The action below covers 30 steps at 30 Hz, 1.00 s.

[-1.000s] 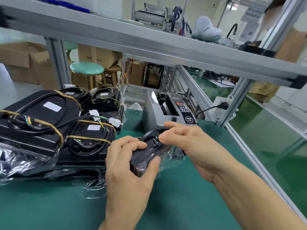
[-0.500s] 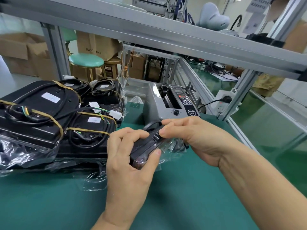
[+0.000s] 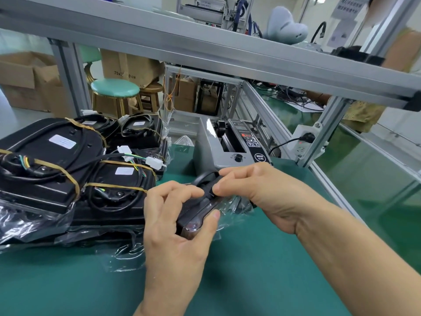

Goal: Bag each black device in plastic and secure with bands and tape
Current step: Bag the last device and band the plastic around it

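While both hands work over the middle of the green mat (image 3: 262, 270), a small black device (image 3: 198, 208) sits between them, partly wrapped in a clear plastic bag (image 3: 234, 205). The left hand (image 3: 175, 224) grips its near end, thumb along one side and fingers curled over the top; the right hand (image 3: 257, 190) pinches the far end from above. Just behind stands a grey tape dispenser (image 3: 225, 147) — close to the right knuckles. To the left, banded black devices (image 3: 68, 169) lie stacked on crinkled plastic, their edge touching the left hand's fingers. Open mat stretches toward the near edge and to the right, up to the aluminium frame rail (image 3: 337, 197). An overhead shelf beam (image 3: 205, 51) crosses above.
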### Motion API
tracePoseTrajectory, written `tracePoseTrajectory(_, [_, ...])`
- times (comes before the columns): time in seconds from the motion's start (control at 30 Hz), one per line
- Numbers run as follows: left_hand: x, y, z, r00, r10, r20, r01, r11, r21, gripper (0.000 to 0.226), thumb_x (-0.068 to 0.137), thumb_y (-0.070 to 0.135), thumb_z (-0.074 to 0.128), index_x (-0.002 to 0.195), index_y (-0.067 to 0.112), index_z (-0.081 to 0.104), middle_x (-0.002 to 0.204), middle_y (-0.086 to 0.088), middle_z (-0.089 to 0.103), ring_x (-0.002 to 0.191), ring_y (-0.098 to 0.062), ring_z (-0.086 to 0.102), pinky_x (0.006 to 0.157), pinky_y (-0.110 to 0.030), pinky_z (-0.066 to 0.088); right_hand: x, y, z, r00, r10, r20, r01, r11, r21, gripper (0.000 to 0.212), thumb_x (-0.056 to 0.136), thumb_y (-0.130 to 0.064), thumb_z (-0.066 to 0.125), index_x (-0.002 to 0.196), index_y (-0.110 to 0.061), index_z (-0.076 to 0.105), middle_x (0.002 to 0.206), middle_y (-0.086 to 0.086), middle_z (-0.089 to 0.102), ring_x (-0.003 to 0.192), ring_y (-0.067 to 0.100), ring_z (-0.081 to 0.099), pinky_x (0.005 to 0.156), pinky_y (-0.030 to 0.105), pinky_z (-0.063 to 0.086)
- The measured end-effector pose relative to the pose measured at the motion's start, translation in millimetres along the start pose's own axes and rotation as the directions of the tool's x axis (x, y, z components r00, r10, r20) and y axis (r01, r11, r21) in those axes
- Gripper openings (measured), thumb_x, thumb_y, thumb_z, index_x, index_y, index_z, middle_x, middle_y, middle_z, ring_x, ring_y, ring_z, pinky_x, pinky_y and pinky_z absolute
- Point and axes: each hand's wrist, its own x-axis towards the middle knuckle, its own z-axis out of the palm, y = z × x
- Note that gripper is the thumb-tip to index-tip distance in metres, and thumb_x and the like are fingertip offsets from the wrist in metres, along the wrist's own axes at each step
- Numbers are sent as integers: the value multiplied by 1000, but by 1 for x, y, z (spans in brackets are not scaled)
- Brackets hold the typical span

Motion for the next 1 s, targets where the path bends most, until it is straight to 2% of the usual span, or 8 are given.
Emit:
tracePoseTrajectory(0.2, [-2,0,3,1000,17,-11,-17,1000,14,38,67,10,74,95,32,60,105,-5,49,99,-8,54,85,-8,39,3,4,-1,999,-38,-14,38,999,-24,16,77,-10,72,76,5,70,74,-18,69,69,-27,52,55,-2,38])
tracePoseTrajectory(0.3, [-2,1,3,1000,13,-4,-13,1000,19,39,67,11,74,97,32,60,106,-5,48,98,-4,54,85,-8,39,2,5,-1,998,-62,-23,61,998,-31,19,77,-8,72,79,10,68,83,-9,70,69,-27,52,55,-3,38])
tracePoseTrajectory(0.47, [-1,1,0,1000,-3,15,2,999,38,31,71,28,68,100,27,57,103,1,47,98,-11,51,87,-11,37,0,0,0,1000,-11,8,11,1000,27,9,81,-13,70,84,-6,76,126,-8,58,109,-9,47,78,15,32])
tracePoseTrajectory(0.57, [-1,2,-1,1000,-13,15,13,999,36,31,71,32,66,100,27,55,102,4,47,98,-16,51,86,-14,37,0,1,-2,1000,8,23,-9,998,58,16,82,-12,68,95,-6,74,122,-9,60,111,1,52,87,20,35])
tracePoseTrajectory(0.67, [-2,2,-1,1000,-21,18,21,999,31,31,71,32,66,100,31,55,103,3,47,98,-14,51,86,-14,37,-1,2,-2,999,23,44,-28,994,101,17,83,-10,66,98,-4,71,105,-8,66,94,4,58,79,20,39])
tracePoseTrajectory(0.8, [-2,3,-2,999,-28,26,27,999,25,30,71,31,65,100,29,56,104,2,46,99,-16,51,86,-13,38,0,2,-1,1000,-3,28,2,999,35,13,81,-15,69,92,-10,76,130,-10,58,120,4,48,87,21,33])
tracePoseTrajectory(0.9, [-2,4,-3,999,-32,30,31,999,16,30,72,31,65,100,27,56,104,-1,47,99,-17,51,86,-12,37,1,1,-3,999,-5,43,4,1000,10,15,81,-15,71,92,-8,77,133,-7,57,123,4,47,98,26,29])
tracePoseTrajectory(1.0, [-2,3,-2,999,-30,29,29,999,20,31,71,24,71,100,24,58,104,-3,48,99,-15,51,86,-10,37,3,1,-4,999,-9,42,10,1000,-16,11,79,-15,72,86,-8,77,133,-6,57,121,3,47,94,23,29])
